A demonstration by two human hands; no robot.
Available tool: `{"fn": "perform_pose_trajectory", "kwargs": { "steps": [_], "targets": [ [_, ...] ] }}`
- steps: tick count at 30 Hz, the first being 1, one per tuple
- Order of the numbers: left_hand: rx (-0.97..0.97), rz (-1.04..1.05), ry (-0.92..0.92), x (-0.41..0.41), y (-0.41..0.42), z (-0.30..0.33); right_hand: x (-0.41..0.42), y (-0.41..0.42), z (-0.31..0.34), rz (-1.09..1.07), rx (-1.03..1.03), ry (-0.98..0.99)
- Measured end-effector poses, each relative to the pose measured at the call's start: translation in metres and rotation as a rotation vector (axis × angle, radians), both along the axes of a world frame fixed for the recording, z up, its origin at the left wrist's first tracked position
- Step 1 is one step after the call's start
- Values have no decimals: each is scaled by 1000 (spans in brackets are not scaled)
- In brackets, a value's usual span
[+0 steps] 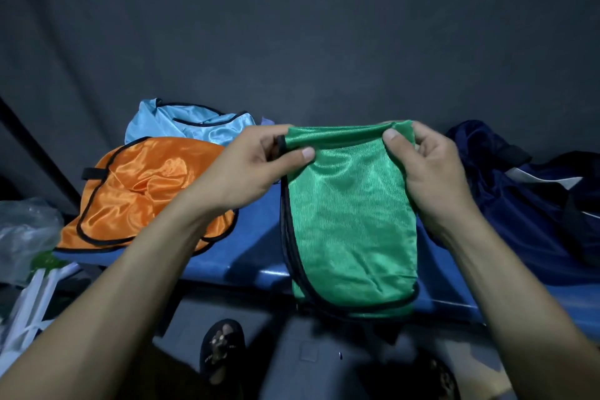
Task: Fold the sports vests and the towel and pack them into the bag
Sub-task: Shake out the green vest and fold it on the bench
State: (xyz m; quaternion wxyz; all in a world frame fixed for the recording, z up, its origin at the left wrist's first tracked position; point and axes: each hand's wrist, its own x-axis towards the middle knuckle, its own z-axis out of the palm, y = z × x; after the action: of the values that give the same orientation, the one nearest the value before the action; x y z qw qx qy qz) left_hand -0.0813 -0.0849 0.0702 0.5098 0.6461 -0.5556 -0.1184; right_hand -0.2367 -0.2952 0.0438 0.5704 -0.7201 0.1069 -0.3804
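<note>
The blue surface (256, 237) runs across the middle of the scene, and the dark blue bag (532, 191) slumps on its right end, just right of the hands. From here I cannot see into the bag or tell whether its mouth is open, so what it holds is unknown.

On the left of the surface lies the orange vest (146, 195), loose and unfolded, with the light blue vest (194, 123) crumpled just beyond it, on the far side. I cannot pick out a towel.

Between them and the bag hangs the green vest (350, 214), already doubled into a narrow panel, long axis up and down, its lower edge drooping over the near edge of the surface. The left hand (253, 169) pinches its top left corner, and the right hand (428, 166) pinches the top right, thumbs toward us. The right hand is nearer the bag, so packing would mean carrying it rightward.
</note>
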Motion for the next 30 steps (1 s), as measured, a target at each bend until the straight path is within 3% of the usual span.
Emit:
{"fn": "perform_pose_trajectory", "kwargs": {
  "steps": [4, 10, 12, 14, 17, 20, 22, 24, 27, 30],
  "targets": [
    [74, 31, 94, 14, -21, -18, 9, -8, -17, 9, 103, 178],
    [-172, 101, -40, 34, -35, 4, 6, -2, 26, -12, -88, -108],
    [-171, 123, -136, 36, -31, 3, 6, -5, 24, -7, -201, -98],
    [-95, 142, -270, 37, -23, -11, 7, -15, 4, -39, -332, 24],
    [178, 103, -485, 45, -12, -47, -4, -25, -40, -30, -560, 291],
    [515, -100, -586, 42, -7, -86, -24, -18, -75, 148, -800, 613],
    [629, -199, -604, 34, -5, -105, -32, -9, -85, 295, -888, 775],
    [657, -251, -560, 29, -2, -110, -36, -3, -83, 372, -876, 823],
    [756, -319, -423, 23, 0, -101, -36, -2, -74, 406, -651, 768],
    [689, -240, -325, 21, -6, -91, -24, -8, -81, 213, -748, 734]
  ]
}}
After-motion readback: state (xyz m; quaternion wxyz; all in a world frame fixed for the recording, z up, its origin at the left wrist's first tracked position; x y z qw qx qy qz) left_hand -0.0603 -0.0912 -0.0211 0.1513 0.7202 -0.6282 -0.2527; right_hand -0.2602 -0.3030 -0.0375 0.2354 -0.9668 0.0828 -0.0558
